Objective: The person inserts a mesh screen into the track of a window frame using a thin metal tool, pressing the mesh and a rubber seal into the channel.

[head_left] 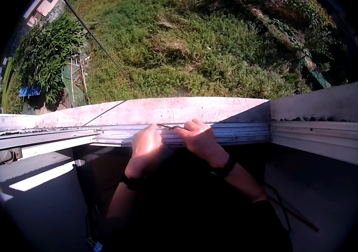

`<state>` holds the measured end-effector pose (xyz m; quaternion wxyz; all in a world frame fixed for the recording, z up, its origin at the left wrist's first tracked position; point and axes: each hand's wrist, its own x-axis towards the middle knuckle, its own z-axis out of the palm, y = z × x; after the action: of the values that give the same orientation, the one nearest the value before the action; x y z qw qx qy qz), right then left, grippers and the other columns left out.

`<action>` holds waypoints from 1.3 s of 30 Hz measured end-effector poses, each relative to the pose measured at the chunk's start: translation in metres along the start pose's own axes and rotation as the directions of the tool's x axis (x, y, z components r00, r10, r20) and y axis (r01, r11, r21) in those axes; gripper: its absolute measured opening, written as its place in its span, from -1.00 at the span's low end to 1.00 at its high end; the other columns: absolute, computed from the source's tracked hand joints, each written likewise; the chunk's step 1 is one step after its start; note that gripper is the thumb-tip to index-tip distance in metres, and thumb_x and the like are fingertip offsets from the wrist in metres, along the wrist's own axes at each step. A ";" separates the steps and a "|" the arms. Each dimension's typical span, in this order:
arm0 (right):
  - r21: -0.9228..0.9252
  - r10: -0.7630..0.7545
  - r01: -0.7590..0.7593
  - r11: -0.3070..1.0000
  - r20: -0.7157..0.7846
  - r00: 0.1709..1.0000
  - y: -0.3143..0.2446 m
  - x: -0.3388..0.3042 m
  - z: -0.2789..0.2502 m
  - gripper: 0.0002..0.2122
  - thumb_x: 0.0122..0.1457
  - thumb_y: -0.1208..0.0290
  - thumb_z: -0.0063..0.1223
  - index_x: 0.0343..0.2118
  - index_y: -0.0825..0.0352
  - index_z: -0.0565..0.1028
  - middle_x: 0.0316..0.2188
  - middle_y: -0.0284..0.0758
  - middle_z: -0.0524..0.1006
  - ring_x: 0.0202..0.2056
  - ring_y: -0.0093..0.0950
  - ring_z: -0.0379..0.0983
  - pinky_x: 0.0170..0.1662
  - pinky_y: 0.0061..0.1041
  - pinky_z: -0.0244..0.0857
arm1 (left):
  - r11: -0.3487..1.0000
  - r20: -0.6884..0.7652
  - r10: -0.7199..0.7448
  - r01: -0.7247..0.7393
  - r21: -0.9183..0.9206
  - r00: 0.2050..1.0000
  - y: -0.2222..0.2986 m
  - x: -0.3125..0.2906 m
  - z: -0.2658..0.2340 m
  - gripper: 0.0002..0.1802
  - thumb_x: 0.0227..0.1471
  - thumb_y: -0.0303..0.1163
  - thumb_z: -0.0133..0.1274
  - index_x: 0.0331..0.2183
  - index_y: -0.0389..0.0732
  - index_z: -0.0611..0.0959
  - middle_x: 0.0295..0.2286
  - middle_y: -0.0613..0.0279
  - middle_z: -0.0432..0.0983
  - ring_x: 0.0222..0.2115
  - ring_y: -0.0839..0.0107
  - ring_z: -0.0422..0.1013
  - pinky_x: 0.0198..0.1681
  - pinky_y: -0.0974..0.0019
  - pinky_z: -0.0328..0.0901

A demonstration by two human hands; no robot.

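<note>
Both of my hands are over the white window track [242, 131], close together at its middle. My left hand [146, 143], in bright sun, is closed with thumb and fingertips pinched at one end of a thin dark piece [168, 127]. Just to the right, my right hand [196, 136] pinches the other end, its fingers curled. The piece lies roughly along the track; whether it is a wire or a slim tool, I cannot make out. A dark band circles each wrist.
Beyond the track runs a pale outer ledge [179, 109], then a drop to grass [212, 54]. A sliding window frame [44, 140] is at the left, a white side frame [325, 136] at the right. A blue binder clip [98, 246] shows low down.
</note>
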<state>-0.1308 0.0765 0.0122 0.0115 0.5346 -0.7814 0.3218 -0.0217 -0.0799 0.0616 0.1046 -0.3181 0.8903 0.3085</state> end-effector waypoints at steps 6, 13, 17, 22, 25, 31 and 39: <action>0.015 -0.003 0.002 1.000 0.008 1.000 -0.003 0.002 0.004 -0.79 -0.13 0.50 0.04 -0.37 0.16 0.58 -0.56 -0.40 0.43 -0.46 -0.41 0.39 -0.48 -0.43 0.33 | 1.000 -0.042 0.001 -0.001 0.010 0.999 -0.010 0.002 0.007 -0.56 -0.05 -0.38 -0.11 -0.10 -0.30 0.54 -0.52 -0.23 0.49 -0.43 -0.08 0.47 -0.32 0.05 0.33; 0.101 0.159 -0.144 0.984 -0.173 0.972 -0.006 0.008 -0.022 -0.81 -0.09 0.52 0.13 -0.35 0.19 0.57 -0.59 -0.37 0.45 -0.51 -0.38 0.42 -0.51 -0.44 0.33 | 0.897 -0.190 0.068 -0.143 -0.417 0.979 -0.011 0.002 0.007 -0.64 -0.03 -0.58 -0.07 -0.12 -0.28 0.58 -0.68 0.21 0.46 -0.65 0.60 0.32 -0.57 0.43 0.22; 0.064 0.215 -0.208 0.976 -0.150 0.965 0.010 0.005 -0.049 -0.88 -0.07 0.48 0.15 -0.41 0.20 0.58 -0.64 -0.35 0.43 -0.54 -0.35 0.40 -0.50 -0.41 0.29 | 0.926 -0.286 0.079 -0.176 -0.333 0.955 -0.017 0.008 0.006 -0.70 -0.03 -0.59 -0.03 -0.20 -0.28 0.62 -0.70 0.25 0.44 -0.65 0.68 0.28 -0.57 0.49 0.19; 0.134 0.160 -0.172 0.976 0.097 0.982 0.027 -0.005 -0.075 -0.93 -0.05 0.41 0.16 -0.45 0.18 0.59 -0.61 -0.38 0.46 -0.50 -0.36 0.42 -0.47 -0.46 0.31 | 0.996 -0.232 0.065 -0.049 0.077 0.971 -0.013 -0.002 0.002 -0.72 -0.07 -0.45 -0.04 -0.27 -0.25 0.64 -0.62 -0.15 0.46 -0.58 0.03 0.47 -0.46 0.13 0.34; 0.115 0.128 -0.144 0.983 0.136 0.982 0.034 -0.005 -0.071 -0.90 -0.10 0.43 0.19 -0.45 0.19 0.58 -0.58 -0.38 0.48 -0.48 -0.36 0.43 -0.43 -0.44 0.34 | 0.999 -0.144 0.014 -0.009 0.034 0.990 -0.002 -0.002 -0.005 -0.67 -0.10 -0.44 -0.08 -0.24 -0.21 0.64 -0.58 -0.19 0.47 -0.49 -0.13 0.44 -0.38 0.00 0.33; 0.135 0.078 -0.113 0.984 0.240 0.968 0.041 0.007 -0.061 -0.88 -0.09 0.45 0.17 -0.42 0.23 0.58 -0.56 -0.36 0.47 -0.45 -0.35 0.44 -0.40 -0.41 0.36 | 0.997 0.069 -0.035 0.030 0.075 0.997 0.008 0.002 -0.018 -0.71 0.00 -0.18 -0.01 -0.40 -0.23 0.53 -0.48 -0.07 0.52 -0.40 -0.10 0.43 -0.33 0.01 0.31; 0.119 0.092 -0.121 0.985 0.228 0.969 0.022 0.019 -0.046 -0.83 -0.08 0.46 0.19 -0.35 0.27 0.55 -0.55 -0.32 0.48 -0.46 -0.34 0.45 -0.39 -0.41 0.36 | 0.945 -0.046 0.194 -0.199 -0.260 0.980 -0.007 0.004 -0.004 -0.71 -0.02 -0.53 -0.05 -0.20 -0.36 0.57 -0.67 0.05 0.43 -0.62 0.37 0.40 -0.50 0.33 0.28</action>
<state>-0.1725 0.0897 0.0443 -0.1283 0.5239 -0.7824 0.3114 -0.0199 -0.0886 0.0599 0.0211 -0.2420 0.8697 0.4295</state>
